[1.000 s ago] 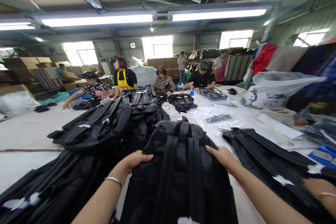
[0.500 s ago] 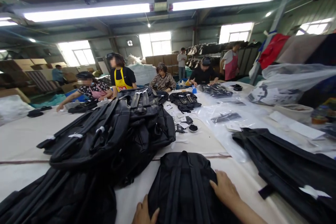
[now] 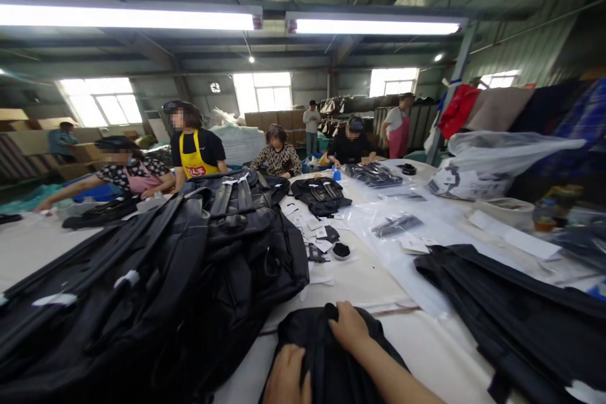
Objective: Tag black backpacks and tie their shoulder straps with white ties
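Observation:
A black backpack (image 3: 303,334) lies on the white table (image 3: 374,278) right in front of me, straps up, only its top part in view at the bottom edge. My right hand (image 3: 349,329) rests on its top with fingers curled into the fabric near the handle. My left hand (image 3: 286,379) presses on the backpack's left side, fingers bent against it, partly cut off by the frame. A big heap of black backpacks (image 3: 180,265) lies just to the left of my hands.
More black bags (image 3: 521,315) lie at the right. Clear plastic bags (image 3: 392,227), paper tags (image 3: 315,227) and small black parts (image 3: 341,250) sit mid-table. A full plastic sack (image 3: 492,164) stands at the right. Several people (image 3: 279,154) work along the far side.
The backpack has come toward me and down, along with both hands. My right hand shifted from the bag's right shoulder to its top centre. The view tilted, bringing the heap closer on the left.

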`<state>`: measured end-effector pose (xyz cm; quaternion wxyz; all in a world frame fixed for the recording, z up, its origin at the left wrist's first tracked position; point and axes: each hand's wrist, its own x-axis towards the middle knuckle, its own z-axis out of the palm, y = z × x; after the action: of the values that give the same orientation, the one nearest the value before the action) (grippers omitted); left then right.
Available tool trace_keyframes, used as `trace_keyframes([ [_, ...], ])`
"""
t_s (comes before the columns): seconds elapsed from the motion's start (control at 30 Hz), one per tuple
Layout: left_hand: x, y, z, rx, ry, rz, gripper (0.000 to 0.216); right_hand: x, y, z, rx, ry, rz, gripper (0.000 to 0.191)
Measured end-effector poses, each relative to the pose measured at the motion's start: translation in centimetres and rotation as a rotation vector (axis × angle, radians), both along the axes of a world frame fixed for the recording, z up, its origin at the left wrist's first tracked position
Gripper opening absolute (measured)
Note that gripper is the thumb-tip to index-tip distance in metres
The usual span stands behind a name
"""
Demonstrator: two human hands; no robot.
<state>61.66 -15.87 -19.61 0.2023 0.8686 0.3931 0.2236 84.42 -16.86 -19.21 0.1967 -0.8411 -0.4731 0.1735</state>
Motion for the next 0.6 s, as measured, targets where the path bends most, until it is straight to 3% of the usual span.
trace_keyframes([
  [0.1,6.6,2.4,1.0,-0.089,0.007,-0.03,0.053,0.2,1.3,-0.3,0.035,0.048,0.14,0.032],
  [0.2,10.5,4.5,-0.4,-0.233,-0.038,0.046,0.068,1.7,2.1,-0.2,0.076,0.114,0.365,0.022],
  [0.3,11.0,6.0,-3.4,-0.265,-0.156,0.091,0.052,4.8,4.4,-0.2,0.1,0.155,0.497,0.011],
  [0.4,10.0,6.6,-5.8,-0.137,-0.214,0.034,0.033,8.1,9.4,-0.6,0.132,0.103,0.427,0.023],
  [0.5,9.7,6.7,-7.1,-0.005,-0.219,0.026,0.028,10.0,16.2,-1.5,0.13,0.021,0.32,0.027],
  [0.6,10.2,6.3,-7.6,0.046,-0.244,0.128,0.027,10.4,22.6,-2.5,0.088,-0.041,0.289,0.023],
])
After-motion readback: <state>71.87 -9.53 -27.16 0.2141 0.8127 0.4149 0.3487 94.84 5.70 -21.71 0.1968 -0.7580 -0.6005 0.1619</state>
